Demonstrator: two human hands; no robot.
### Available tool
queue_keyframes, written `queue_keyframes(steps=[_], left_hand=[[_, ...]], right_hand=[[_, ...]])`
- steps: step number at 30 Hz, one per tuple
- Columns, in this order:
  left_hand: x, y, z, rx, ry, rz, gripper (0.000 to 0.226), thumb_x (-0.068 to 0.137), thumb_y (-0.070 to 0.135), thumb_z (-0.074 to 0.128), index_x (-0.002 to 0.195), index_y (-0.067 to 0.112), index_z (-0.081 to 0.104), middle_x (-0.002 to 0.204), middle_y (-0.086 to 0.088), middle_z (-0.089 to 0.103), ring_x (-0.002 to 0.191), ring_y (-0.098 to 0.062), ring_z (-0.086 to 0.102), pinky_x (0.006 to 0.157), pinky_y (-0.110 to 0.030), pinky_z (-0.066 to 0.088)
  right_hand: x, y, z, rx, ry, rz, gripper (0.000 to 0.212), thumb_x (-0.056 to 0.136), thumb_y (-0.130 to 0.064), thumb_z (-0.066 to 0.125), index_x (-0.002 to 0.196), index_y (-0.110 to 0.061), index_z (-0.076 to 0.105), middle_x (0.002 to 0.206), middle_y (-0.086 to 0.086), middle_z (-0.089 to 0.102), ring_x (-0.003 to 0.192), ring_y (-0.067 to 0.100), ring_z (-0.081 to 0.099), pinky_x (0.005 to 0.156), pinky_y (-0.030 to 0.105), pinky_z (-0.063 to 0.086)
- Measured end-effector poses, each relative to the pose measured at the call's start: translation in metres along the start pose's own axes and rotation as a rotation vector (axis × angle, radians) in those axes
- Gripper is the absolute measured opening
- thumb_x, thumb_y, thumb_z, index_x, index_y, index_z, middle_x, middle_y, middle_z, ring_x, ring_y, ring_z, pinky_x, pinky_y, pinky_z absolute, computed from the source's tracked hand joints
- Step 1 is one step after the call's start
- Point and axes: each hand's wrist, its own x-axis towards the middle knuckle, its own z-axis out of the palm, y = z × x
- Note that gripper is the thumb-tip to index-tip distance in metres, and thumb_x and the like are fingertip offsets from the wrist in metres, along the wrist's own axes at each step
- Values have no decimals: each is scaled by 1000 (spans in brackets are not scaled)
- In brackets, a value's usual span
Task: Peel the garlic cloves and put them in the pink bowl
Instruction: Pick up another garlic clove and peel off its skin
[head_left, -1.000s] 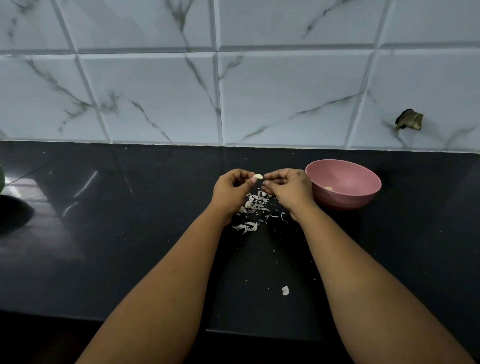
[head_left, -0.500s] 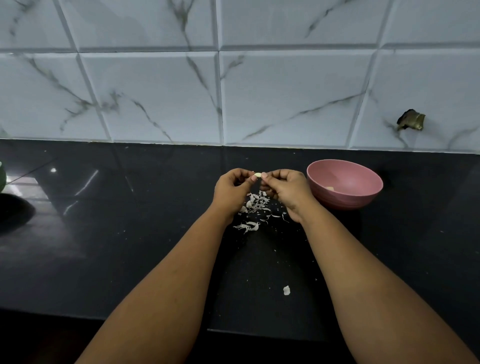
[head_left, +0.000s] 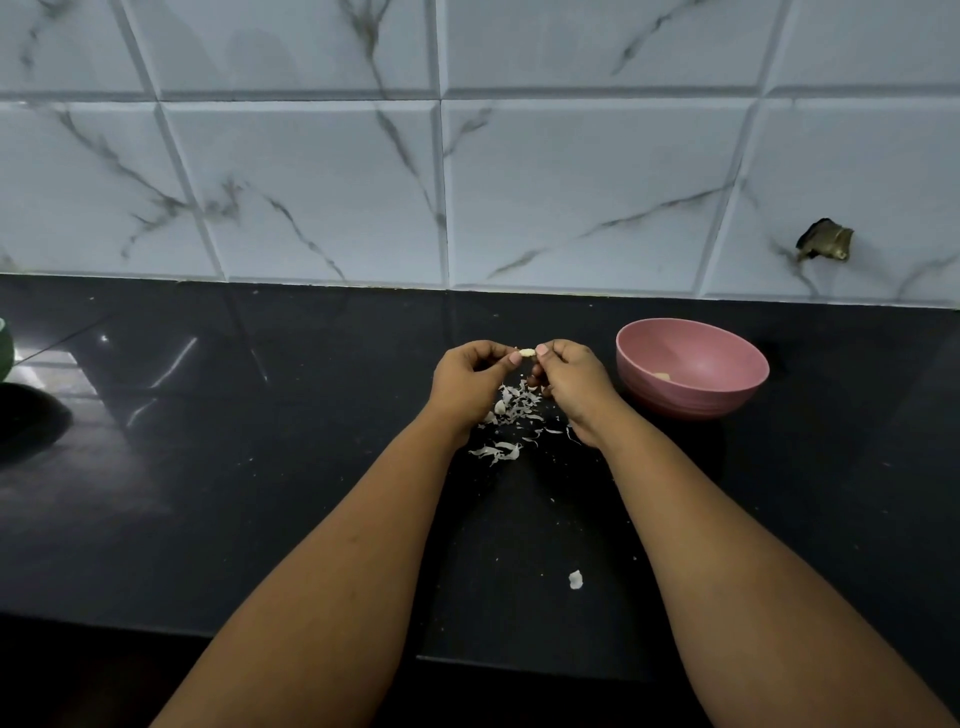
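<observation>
A small pale garlic clove is pinched between the fingertips of my left hand and my right hand, held a little above the black counter. Both hands meet over a heap of white garlic skins. The pink bowl stands just right of my right hand, with a pale peeled clove lying inside it. How much skin still clings to the held clove is too small to tell.
One loose scrap of skin lies nearer the counter's front edge. A green object shows at the far left edge. The marble-tiled wall rises behind the counter, with a brass fitting at the right.
My hands have stayed over the skins, their fingertips working closer around the clove. The bowl and the scraps have not moved.
</observation>
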Motion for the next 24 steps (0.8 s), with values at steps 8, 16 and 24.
queue_keyframes(steps=[8,16,24], left_hand=[[-6,8,2,-287,-158,-66,16,97,14,59,88,8,70,84,-5,73,74,-10,69,61,-17,50],[-4,5,9,-273,-108,-70,25,101,18,54,82,10,68,77,-3,69,67,-9,64,60,-16,47],[3,5,-2,-231,129,-140,14,97,22,61,90,14,69,74,11,62,52,1,41,49,-10,36]], right_hand=[[-2,-4,2,199,-37,81,30,101,-17,36,83,-15,59,74,1,52,67,12,47,62,28,37],[-5,-6,3,54,33,-23,30,89,-21,43,64,-19,58,62,0,54,59,16,50,59,34,37],[-3,-10,-15,-129,204,-118,37,94,-23,46,60,-16,59,52,-2,56,54,16,56,61,30,41]])
